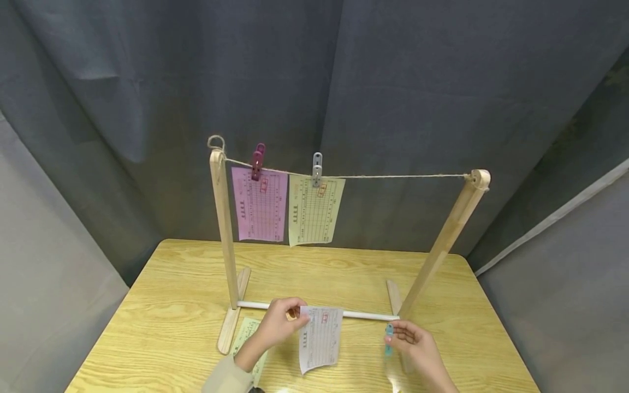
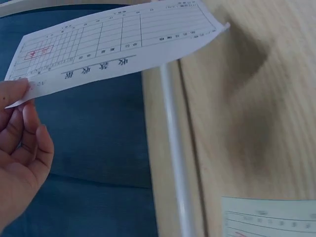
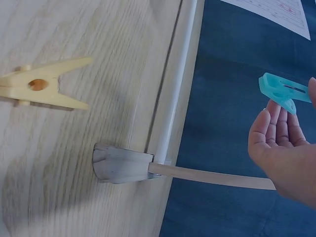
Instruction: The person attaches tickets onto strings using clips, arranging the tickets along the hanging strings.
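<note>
My left hand pinches the top corner of a white printed slip, which hangs just above the table in front of the rack's white rod. In the left wrist view the fingers hold the white slip by its edge. To the right, my right hand holds a light blue clothespin between thumb and fingers. The right wrist view shows the blue clothespin at my fingertips.
A wooden rack carries a string with a pink slip under a magenta peg and a yellow slip under a grey peg. A green slip lies under my left forearm. A yellow clothespin lies on the table.
</note>
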Available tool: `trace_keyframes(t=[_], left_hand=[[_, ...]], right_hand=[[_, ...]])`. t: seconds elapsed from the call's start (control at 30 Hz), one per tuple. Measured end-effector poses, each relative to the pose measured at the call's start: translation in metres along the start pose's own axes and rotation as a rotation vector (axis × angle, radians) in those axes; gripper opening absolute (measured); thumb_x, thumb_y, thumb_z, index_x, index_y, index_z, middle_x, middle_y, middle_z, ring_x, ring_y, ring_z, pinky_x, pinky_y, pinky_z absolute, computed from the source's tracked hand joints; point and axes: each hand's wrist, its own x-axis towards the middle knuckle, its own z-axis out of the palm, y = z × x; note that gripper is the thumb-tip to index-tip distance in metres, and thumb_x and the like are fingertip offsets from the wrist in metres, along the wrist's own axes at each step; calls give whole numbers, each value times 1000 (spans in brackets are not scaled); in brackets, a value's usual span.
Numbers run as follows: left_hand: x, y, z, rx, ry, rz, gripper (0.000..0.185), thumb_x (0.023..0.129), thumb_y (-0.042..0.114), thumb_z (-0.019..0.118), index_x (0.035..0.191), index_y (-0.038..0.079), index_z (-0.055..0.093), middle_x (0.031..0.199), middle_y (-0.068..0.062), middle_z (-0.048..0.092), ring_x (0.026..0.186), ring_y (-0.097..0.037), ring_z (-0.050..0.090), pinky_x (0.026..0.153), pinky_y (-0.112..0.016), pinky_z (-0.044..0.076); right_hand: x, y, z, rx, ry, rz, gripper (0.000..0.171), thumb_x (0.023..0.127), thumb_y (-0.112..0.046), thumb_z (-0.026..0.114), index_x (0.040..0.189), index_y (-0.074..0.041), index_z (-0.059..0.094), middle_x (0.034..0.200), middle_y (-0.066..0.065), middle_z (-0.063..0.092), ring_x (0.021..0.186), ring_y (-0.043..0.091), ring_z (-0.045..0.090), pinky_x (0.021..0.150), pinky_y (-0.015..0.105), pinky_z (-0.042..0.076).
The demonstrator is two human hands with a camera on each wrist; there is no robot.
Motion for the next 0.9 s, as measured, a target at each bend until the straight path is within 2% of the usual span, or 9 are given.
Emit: trace_keyframes(t=[0.23, 0.33, 0.63, 0.9], left_hand=[[8, 14, -5, 1, 39, 77, 10, 76, 0, 69, 85, 2, 65, 72, 1, 62, 65, -5, 52, 61, -25, 49], [12, 20, -8, 6, 44, 89, 10, 76, 0, 70, 84, 2, 65, 72, 1, 62, 65, -5, 52, 61, -24, 49], [22, 34, -16, 2, 66, 145, 9, 76, 0, 69, 84, 4, 65, 74, 0, 63, 67, -6, 52, 62, -27, 48], [31, 55, -25, 9, 124, 170, 10, 75, -2, 70, 83, 0, 65, 74, -4, 63, 67, -14, 53, 62, -29, 48]], right_hand=[[0, -9, -2, 11, -6, -6, 39, 80, -4, 66, 114, 9, 52, 99, 11, 57, 86, 16, 55, 74, 22, 48], [-1, -16, -3, 21, -8, -26, 39, 80, -3, 66, 114, 10, 51, 98, 11, 57, 86, 15, 55, 74, 21, 48], [-6, -43, -9, 19, -4, -181, 37, 79, 1, 66, 111, 12, 53, 95, 9, 58, 81, 11, 56, 72, 20, 48], [-10, -62, -14, 45, -17, -299, 35, 77, 2, 67, 107, 14, 53, 89, 4, 59, 79, 11, 57, 70, 19, 49]])
